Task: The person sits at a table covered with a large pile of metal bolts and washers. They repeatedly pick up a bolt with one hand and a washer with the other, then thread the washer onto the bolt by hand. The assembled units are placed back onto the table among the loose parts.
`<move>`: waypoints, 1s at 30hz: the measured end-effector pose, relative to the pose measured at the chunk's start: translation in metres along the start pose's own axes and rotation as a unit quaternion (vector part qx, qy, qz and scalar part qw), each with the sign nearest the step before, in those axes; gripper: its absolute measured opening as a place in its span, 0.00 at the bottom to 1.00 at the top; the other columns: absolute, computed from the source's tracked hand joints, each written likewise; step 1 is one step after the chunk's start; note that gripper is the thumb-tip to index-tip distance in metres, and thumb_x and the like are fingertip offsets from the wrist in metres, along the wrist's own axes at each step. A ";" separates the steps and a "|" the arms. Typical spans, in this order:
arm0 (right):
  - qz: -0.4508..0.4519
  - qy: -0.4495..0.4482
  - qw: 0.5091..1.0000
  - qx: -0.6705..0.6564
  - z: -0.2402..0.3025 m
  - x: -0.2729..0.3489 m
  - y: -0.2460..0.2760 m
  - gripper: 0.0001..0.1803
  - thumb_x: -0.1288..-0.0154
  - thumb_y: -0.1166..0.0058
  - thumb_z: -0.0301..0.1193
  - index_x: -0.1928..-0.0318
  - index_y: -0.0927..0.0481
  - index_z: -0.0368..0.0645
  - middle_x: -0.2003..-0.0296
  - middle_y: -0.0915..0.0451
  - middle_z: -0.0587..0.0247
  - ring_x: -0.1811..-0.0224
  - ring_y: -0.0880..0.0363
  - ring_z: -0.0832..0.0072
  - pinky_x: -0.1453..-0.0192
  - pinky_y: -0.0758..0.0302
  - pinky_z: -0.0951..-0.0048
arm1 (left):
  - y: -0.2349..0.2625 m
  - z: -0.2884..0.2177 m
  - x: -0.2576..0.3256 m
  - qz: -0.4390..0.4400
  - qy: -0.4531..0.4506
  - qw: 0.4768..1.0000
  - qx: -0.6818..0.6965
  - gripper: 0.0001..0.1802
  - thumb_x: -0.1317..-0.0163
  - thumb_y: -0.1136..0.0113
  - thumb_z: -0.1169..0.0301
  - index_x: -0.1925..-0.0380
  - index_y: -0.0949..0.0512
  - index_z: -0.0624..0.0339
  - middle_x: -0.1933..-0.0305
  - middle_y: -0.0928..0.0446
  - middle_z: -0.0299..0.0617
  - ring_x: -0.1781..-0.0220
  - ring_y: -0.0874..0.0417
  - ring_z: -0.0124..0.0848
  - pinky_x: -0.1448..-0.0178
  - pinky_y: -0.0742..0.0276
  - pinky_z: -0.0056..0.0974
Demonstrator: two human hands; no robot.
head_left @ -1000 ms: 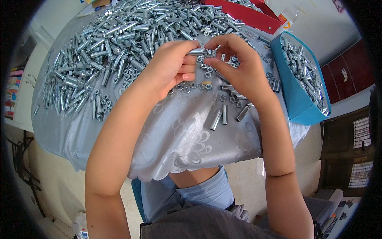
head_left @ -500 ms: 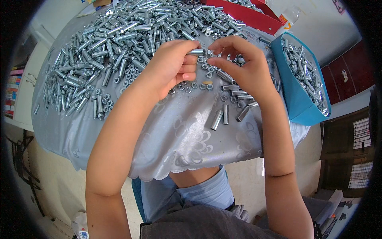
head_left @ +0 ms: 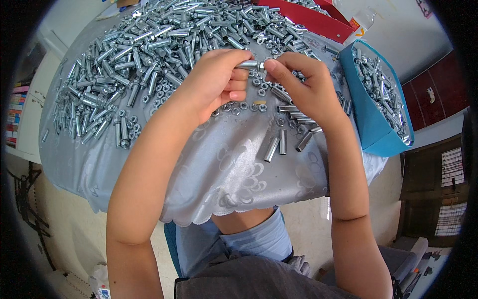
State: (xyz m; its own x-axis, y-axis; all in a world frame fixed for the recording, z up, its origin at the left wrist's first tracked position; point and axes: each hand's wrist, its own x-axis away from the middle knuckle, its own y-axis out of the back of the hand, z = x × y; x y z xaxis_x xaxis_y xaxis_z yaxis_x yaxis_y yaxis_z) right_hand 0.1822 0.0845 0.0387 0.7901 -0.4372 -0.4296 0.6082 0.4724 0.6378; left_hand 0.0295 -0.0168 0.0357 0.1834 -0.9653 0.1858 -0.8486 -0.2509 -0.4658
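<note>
- Left hand [head_left: 216,82] grips a metal sleeve bolt [head_left: 247,65] over the desk [head_left: 199,159], apparently to steady it.
- Right hand [head_left: 304,82] pinches its right end, seemingly for fine control.
- Loose nuts [head_left: 262,92] lie near both, probably for easy reach.

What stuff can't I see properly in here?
- Head view: the left end of the sleeve anchor bolt, hidden by the left hand.
- Head view: the bolt's right tip, covered by the right hand.
- Head view: the floor of the blue bin, buried under metal fasteners.
- Head view: the far part of the red box, cut off by the top edge.
</note>
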 end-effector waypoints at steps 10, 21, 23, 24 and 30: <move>-0.032 0.035 0.996 -0.071 0.003 0.001 -0.012 0.10 0.42 0.44 0.28 0.64 0.28 0.37 0.77 0.27 0.65 0.76 0.32 0.80 0.68 0.31 0.77 | 0.000 0.003 -0.001 0.006 -0.010 1.000 -0.020 0.08 0.37 0.52 0.65 0.72 0.31 0.56 0.86 0.48 0.23 0.86 0.48 0.16 0.80 0.47 0.26; -0.043 -0.139 0.957 -0.250 0.006 -0.001 -0.013 0.19 0.33 0.57 0.41 0.74 0.27 0.38 0.82 0.31 0.70 0.80 0.36 0.83 0.76 0.38 0.79 | -0.004 0.015 -0.004 0.017 -0.252 0.941 -0.226 0.10 0.37 0.48 0.64 0.64 0.31 0.59 0.81 0.37 0.27 0.81 0.40 0.17 0.76 0.42 0.25; -0.091 -0.154 0.949 -0.260 0.009 -0.003 -0.010 0.21 0.33 0.57 0.42 0.75 0.26 0.38 0.84 0.31 0.71 0.81 0.36 0.84 0.77 0.39 0.81 | -0.002 0.016 -0.006 0.046 -0.282 0.917 -0.278 0.08 0.39 0.45 0.67 0.65 0.29 0.60 0.79 0.33 0.28 0.80 0.37 0.17 0.75 0.40 0.25; -0.109 -0.151 0.948 -0.259 0.006 -0.005 -0.006 0.21 0.34 0.56 0.43 0.75 0.26 0.38 0.84 0.32 0.71 0.82 0.36 0.85 0.77 0.39 0.81 | -0.001 0.014 -0.004 0.090 -0.235 0.917 -0.308 0.08 0.40 0.44 0.68 0.66 0.29 0.60 0.78 0.32 0.29 0.78 0.36 0.17 0.74 0.39 0.24; -0.155 -0.151 0.939 -0.267 0.004 -0.006 0.002 0.19 0.35 0.53 0.41 0.73 0.25 0.37 0.85 0.32 0.72 0.84 0.37 0.86 0.79 0.41 0.83 | -0.001 -0.020 0.024 0.376 0.031 0.845 -0.379 0.11 0.45 0.38 0.70 0.65 0.26 0.64 0.75 0.29 0.31 0.74 0.31 0.17 0.70 0.34 0.25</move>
State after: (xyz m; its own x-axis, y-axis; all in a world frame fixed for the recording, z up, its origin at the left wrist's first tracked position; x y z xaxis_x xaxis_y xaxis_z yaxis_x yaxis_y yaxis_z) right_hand 0.1784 0.0853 0.0452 0.5611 -0.7754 -0.2896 0.8200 0.5685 0.0667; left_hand 0.0252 -0.0380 0.0576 -0.5550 -0.8201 0.1391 -0.7925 0.5721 0.2112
